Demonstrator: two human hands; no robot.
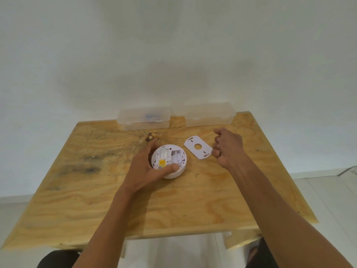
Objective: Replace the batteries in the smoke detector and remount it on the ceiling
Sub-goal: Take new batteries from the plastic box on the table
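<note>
The round white smoke detector (174, 174) lies back side up on the wooden table (96, 190). Its battery compartment (176, 154) is open and looks empty, and a yellow label sits beside it. My left hand (146, 169) grips the detector from the left, thumb across its near rim. A flat white mounting plate (198, 149) with a centre hole lies just right of the detector. My right hand (228, 147) hovers past the plate with its fingers curled in. A small dark spot shows among the fingers, and I cannot tell what it is.
Two clear plastic boxes stand at the table's far edge against the white wall. The left box (144, 118) has something blue inside, and the right box (209, 115) looks empty. A dark knot (151, 137) marks the wood behind the detector. Tiled floor surrounds the table.
</note>
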